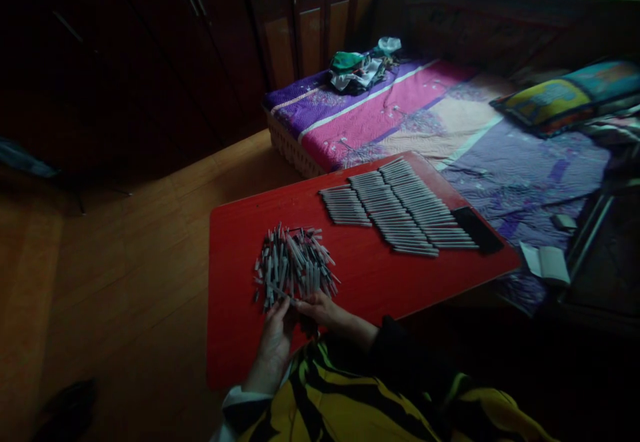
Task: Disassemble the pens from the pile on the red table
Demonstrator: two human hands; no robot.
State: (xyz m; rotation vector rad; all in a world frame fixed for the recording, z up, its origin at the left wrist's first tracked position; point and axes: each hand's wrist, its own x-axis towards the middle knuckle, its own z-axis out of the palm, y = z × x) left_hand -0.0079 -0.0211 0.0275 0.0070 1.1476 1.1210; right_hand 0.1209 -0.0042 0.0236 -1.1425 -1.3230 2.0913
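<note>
My left hand [276, 339] and my right hand [324, 309] meet at the near side of a loose heap of pen parts [287, 262]. Between their fingertips is a slim grey pen [281, 293], its far end pointing up and left over the heap. Both hands are closed, thumbs pressed near each other on the pen. The fingers underneath are hidden. The heap holds many thin white, grey and dark pieces lying at mixed angles. Farther right, finished-looking pens [400, 209] lie side by side in three slanted rows.
The red table [235, 355] bears everything. A flat black object [477, 230] lies at its right edge. Beyond is a bed [345, 122] with clothes [357, 72], a pillow [565, 99] and an open booklet [545, 263]. Dark wardrobes [225, 49] stand at the left.
</note>
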